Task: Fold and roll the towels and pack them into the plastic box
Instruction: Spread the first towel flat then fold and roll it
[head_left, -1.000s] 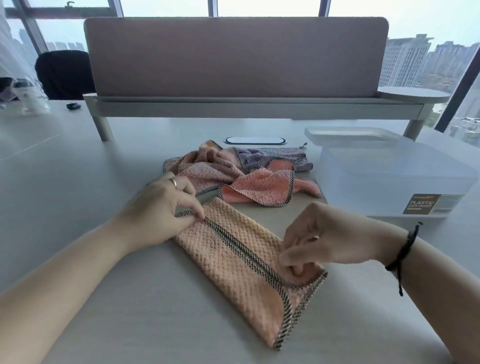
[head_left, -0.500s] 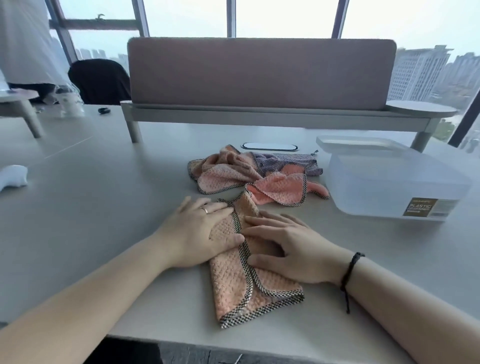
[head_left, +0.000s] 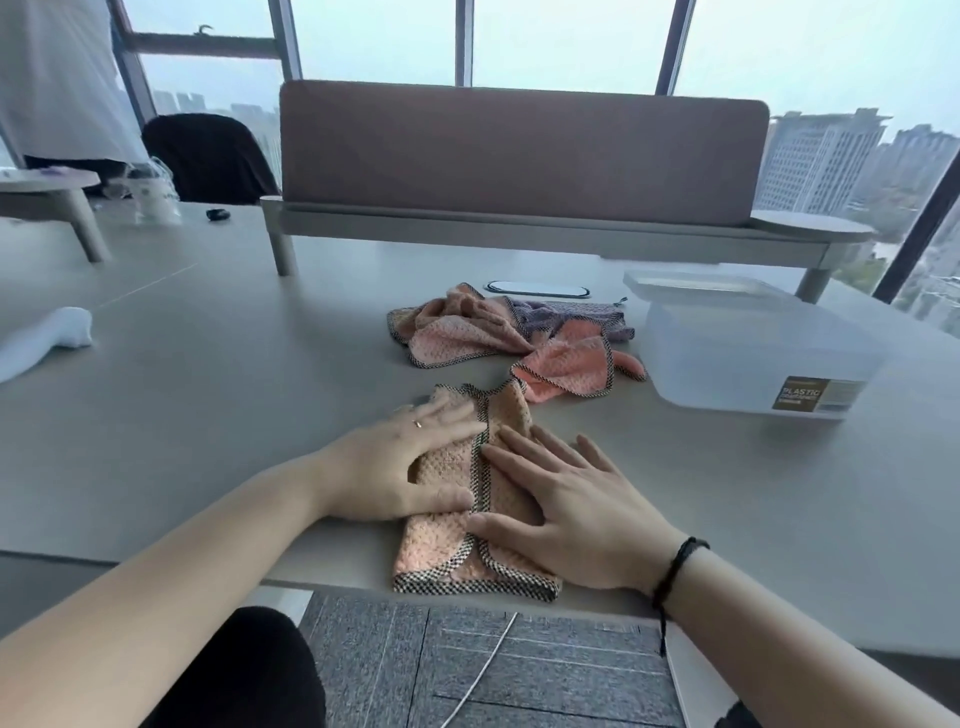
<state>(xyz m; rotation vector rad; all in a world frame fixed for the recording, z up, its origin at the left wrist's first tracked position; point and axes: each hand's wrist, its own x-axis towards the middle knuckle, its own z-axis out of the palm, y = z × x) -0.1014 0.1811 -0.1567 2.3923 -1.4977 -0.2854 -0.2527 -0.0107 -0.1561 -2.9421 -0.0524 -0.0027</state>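
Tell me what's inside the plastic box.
The plastic box is translucent and looks empty, with no towel colour showing through. Its lid lies behind it. The floor is too hazy to confirm.

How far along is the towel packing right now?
Early on. Done: one peach towel has both sides folded in to meet at the middle. In hand: the left hand and right hand press it flat. Left: rolling it, folding the pile of towels, and filling the plastic box, which looks empty.

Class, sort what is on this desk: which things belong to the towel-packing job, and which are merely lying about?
Job: folded peach waffle towel; heap of unfolded peach and purple towels; clear plastic box.
Lying about: white cloth roll; small black object; clear plastic bag.
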